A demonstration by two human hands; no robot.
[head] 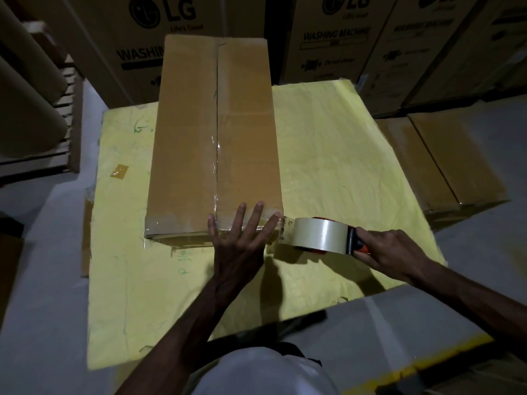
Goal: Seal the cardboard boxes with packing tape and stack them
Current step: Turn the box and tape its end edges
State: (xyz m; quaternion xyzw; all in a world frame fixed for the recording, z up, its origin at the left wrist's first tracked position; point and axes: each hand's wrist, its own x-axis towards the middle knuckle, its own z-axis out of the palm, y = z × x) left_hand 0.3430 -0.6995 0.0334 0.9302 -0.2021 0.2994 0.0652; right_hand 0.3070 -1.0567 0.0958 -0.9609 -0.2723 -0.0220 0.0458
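A long brown cardboard box (185,132) lies on a yellow-covered table (336,155), its flaps closed along a centre seam. Clear tape runs along the near part of the seam and across the near top edge. My left hand (239,240) presses flat with spread fingers on the box's near right edge, over the tape. My right hand (390,255) grips the orange-and-black handle of a tape dispenser (322,235), which sits just right of the box's near corner. A strip of tape stretches from the roll to that corner.
A pair of sealed brown boxes (445,163) lie low at the right of the table. Large printed washing-machine cartons (336,38) stand behind. Cardboard rolls and a wooden rack (34,104) are at the left. A scrap of tape (118,172) sticks to the yellow cover.
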